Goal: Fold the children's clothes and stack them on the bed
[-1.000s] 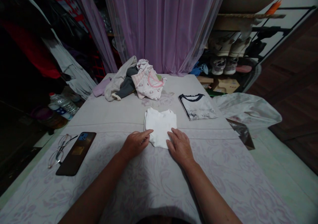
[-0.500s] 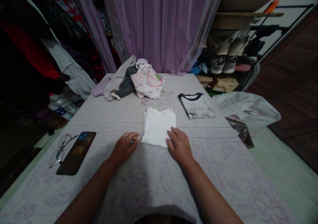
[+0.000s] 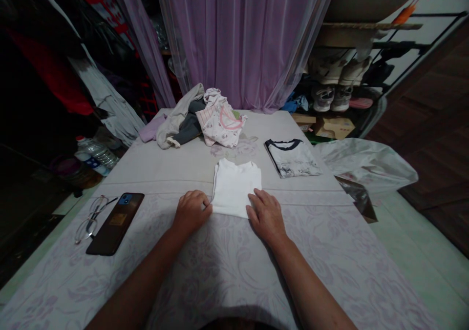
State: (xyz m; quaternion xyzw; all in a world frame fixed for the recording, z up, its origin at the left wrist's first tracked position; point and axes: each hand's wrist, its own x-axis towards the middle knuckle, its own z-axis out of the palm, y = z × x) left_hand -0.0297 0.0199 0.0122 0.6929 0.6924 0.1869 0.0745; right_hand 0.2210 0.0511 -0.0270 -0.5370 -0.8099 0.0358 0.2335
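My left hand can slide outward across the lilac-patterned bedsheet until the dark rectangular smartphone blocks it. Straight ahead, the folded white shirt lies against both hands; beyond it, a strip of sheet runs up to the crumpled heap of clothes. My right hand has room before the folded white-and-navy T-shirt and the translucent plastic bag.

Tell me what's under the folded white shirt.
The folded white shirt lies on the pale patterned sheet, which shows all around it. Whether anything else lies beneath the shirt cannot be seen, because the shirt covers that spot.
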